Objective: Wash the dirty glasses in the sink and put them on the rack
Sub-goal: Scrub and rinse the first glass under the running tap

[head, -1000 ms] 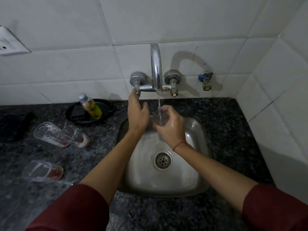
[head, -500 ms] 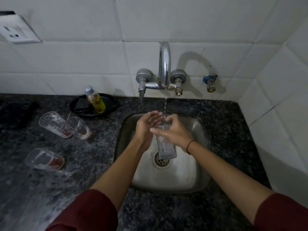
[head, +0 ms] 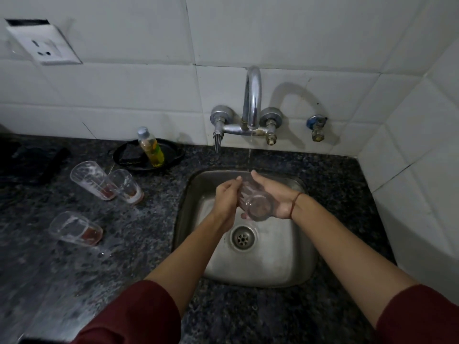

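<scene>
Holding glass [head: 257, 207] over the sink [head: 273, 264] with both hands
Glass lay on its side, base toward camera, across right hand [head: 275, 194] palm, thumb curled under it; left hand [head: 224, 197] fingers curled against its left side. Thin stream fell from tap [head: 252, 100] by the fingertips. Dirty glasses [head: 92, 181] lay tipped on counter [head: 149, 244] at left, near bottle [head: 150, 147] on black plate [head: 173, 155]

No readable text (the bottle [head: 150, 147] label is blurred).
</scene>
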